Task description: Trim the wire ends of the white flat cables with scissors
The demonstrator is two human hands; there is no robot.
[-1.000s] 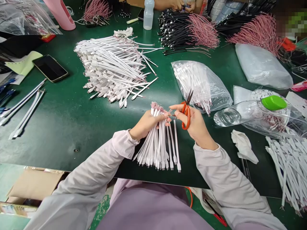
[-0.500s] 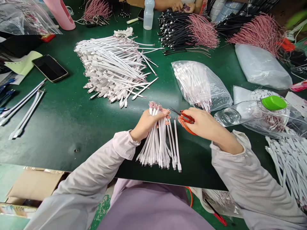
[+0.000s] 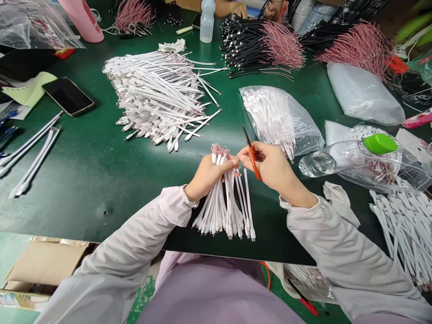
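Observation:
My left hand [image 3: 212,173] is closed around a bundle of short white cables [image 3: 219,207]. Their thin pinkish wire ends stick up above the fingers, and the plug ends fan out over the table below. Close beside it, my right hand [image 3: 270,166] grips orange-handled scissors [image 3: 253,155], their dark blades pointing up and away. Its thumb and fingertips pinch at the cable ends by the left thumb; what exactly lies between them is too small to tell. A few separate white cables [image 3: 249,202] hang at the right of the bundle.
A large heap of white cables [image 3: 158,94] lies beyond my hands on the green table [image 3: 84,175]. Bagged cables [image 3: 266,108] and a green-capped bottle [image 3: 320,164] are to the right. A phone [image 3: 69,96] lies left. Black cables [image 3: 243,45] and another person's hand [image 3: 239,9] are at the back.
My right hand has moved left to the left hand's fingertips. The scissors have swung from pointing at the cable ends to pointing upward. The left hand keeps its hold on the bundle.

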